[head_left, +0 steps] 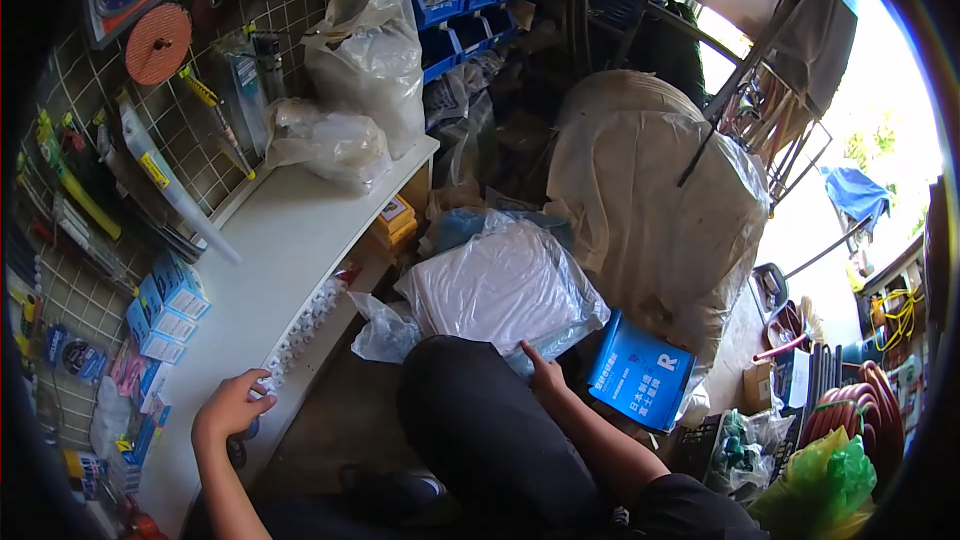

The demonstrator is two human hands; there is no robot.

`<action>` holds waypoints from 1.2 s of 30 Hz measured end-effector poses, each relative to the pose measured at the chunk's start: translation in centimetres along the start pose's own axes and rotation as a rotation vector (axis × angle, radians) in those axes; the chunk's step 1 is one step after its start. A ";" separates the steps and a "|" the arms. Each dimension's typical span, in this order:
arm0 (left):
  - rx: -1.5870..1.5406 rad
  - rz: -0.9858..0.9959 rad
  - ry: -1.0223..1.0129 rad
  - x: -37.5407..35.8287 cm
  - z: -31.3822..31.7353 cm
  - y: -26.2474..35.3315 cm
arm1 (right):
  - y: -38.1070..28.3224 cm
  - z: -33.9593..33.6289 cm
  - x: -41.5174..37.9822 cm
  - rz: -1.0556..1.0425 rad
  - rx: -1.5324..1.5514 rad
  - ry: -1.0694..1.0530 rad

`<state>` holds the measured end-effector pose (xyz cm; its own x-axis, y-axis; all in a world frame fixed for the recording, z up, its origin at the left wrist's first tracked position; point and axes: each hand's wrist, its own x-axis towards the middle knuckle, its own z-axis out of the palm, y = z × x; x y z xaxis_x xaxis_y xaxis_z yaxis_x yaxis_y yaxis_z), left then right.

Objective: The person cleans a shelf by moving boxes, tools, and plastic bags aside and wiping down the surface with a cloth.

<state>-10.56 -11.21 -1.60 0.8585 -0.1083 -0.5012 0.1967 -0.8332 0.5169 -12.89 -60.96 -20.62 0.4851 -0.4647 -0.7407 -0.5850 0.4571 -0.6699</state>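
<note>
My left hand (pixel 232 405) is at the edge of the white shelf (pixel 265 240), its fingers curled at the near end of a row of small white pieces (pixel 308 325). Whether it grips one of them cannot be made out. Beyond my knee, my right hand (pixel 543 372) touches the near edge of a large white bundle (pixel 490 285) wrapped in clear plastic. Its index finger points forward and the other fingers are partly hidden. Right of that hand lies a blue box (pixel 640 370) with white lettering.
Clear plastic bags (pixel 365 70) stand on the shelf's far end. Tools hang on a wire grid (pixel 215 125) at left. Blue bins (pixel 440 50) sit at the back. A large covered roll (pixel 650 180) stands beyond the bundle. Hoses (pixel 870 410) lie at right.
</note>
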 end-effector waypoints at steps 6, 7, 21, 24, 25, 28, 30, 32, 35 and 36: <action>0.043 -0.032 -0.017 -0.2 0.0 -0.7 | 0.5 -1.5 3.0 -0.515 -0.202 0.183; 0.042 -0.027 -0.016 -0.3 0.1 -0.7 | 0.7 -1.6 2.8 -0.581 -0.161 0.161; 0.120 0.099 0.000 0.6 0.5 -0.8 | -2.4 0.7 2.5 -0.195 0.383 -0.380; 0.122 0.023 -0.053 0.8 0.5 -0.4 | -3.6 1.4 2.3 -0.232 0.384 -0.293; 0.107 -0.023 -0.079 0.8 0.3 -0.2 | -3.8 1.3 2.5 -0.245 0.326 -0.255; 0.188 0.065 0.020 1.6 0.7 -2.2 | -6.0 0.8 3.4 -0.327 0.184 -0.180; 0.126 0.043 0.054 1.1 1.0 -2.4 | -6.3 0.5 2.3 -0.507 0.242 -0.182; 0.083 0.044 0.078 0.5 1.0 -2.5 | -7.5 -0.7 0.5 -0.671 0.131 -0.195; 0.146 0.045 0.104 -0.7 0.9 -2.9 | -9.6 -1.4 -2.9 -0.764 0.178 -0.331; 0.131 0.031 0.111 -1.2 0.8 -2.9 | -10.1 -1.0 -4.6 -0.763 0.163 -0.347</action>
<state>-12.54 -9.16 -3.08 0.9117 -0.0805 -0.4028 0.1122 -0.8945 0.4328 -9.88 -64.19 -10.36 0.8957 -0.4429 -0.0393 0.0707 0.2291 -0.9708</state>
